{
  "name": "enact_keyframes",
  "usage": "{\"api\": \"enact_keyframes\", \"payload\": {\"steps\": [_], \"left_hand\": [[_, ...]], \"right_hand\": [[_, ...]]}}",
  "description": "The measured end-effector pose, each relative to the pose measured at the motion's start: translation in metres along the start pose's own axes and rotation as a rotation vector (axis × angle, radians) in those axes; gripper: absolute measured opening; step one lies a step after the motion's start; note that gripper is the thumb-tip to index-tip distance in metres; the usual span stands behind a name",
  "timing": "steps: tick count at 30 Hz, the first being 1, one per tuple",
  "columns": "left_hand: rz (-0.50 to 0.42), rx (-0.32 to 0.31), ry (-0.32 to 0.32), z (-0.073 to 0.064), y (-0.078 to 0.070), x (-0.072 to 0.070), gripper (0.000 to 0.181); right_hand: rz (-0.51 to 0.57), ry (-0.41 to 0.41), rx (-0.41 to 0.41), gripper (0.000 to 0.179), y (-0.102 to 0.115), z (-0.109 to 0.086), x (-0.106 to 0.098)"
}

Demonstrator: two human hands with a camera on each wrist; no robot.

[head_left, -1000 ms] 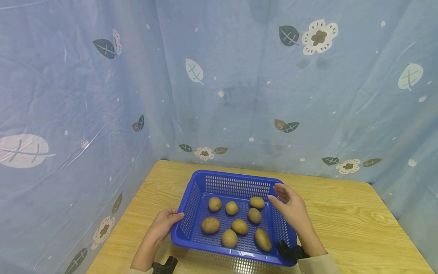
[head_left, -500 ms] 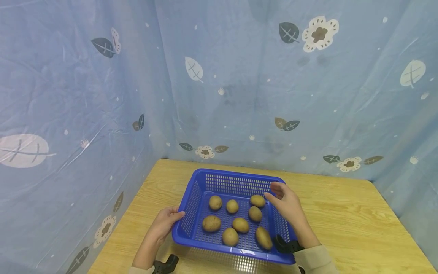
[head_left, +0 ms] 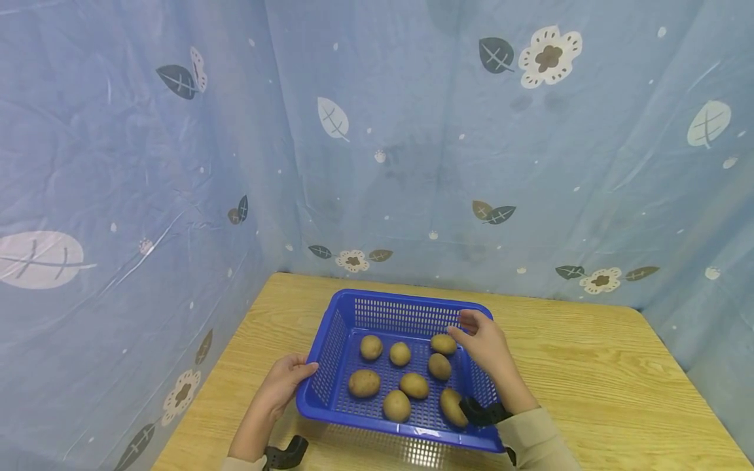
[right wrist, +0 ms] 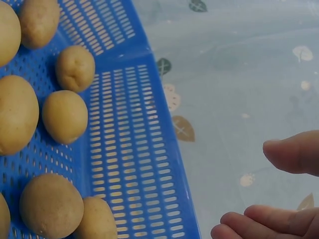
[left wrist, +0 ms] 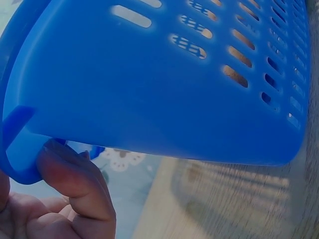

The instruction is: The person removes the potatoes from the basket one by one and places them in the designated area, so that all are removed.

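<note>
Left hand (head_left: 283, 381): pinching rim of blue plastic basket (head_left: 383, 424); right hand (head_left: 487, 341): fingers parted, nothing held; eight potatoes (head_left: 414, 386) between, likely to roll if one-sided grip tips basket

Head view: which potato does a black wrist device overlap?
The elongated potato at front right in the blue basket: the right wrist's black device covers its right edge; the other seven sit clear.

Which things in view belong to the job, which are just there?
Job:
- blue basket
- eight potatoes inside it
- left hand, gripping its rim
- right hand, nearby, holding nothing

Just there:
- table
- patterned cloth behind
- black wrist gear, worn
</note>
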State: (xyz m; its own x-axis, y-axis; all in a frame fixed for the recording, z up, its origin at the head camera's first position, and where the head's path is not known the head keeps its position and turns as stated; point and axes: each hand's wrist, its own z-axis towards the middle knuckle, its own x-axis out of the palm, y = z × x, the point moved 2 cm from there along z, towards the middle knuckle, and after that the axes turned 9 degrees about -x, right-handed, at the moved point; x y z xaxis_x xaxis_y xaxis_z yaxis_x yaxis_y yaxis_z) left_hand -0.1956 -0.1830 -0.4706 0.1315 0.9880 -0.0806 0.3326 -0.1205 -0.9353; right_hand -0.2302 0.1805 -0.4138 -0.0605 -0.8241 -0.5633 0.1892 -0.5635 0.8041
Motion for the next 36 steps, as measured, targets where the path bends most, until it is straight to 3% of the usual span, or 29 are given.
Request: {"api": "enact_keyframes", "payload": {"steps": [21, 36], "left_hand": [[-0.009, 0.011, 0.041, 0.000, 0.000, -0.001, 0.039], [-0.016, 0.000, 0.017, 0.000, -0.001, 0.000, 0.036]], "right_hand": [[-0.098, 0.051, 0.110, 0.055, -0.008, 0.016, 0.012], [-0.143, 0.065, 0.141, 0.052, -0.017, 0.023, 0.019]]}}
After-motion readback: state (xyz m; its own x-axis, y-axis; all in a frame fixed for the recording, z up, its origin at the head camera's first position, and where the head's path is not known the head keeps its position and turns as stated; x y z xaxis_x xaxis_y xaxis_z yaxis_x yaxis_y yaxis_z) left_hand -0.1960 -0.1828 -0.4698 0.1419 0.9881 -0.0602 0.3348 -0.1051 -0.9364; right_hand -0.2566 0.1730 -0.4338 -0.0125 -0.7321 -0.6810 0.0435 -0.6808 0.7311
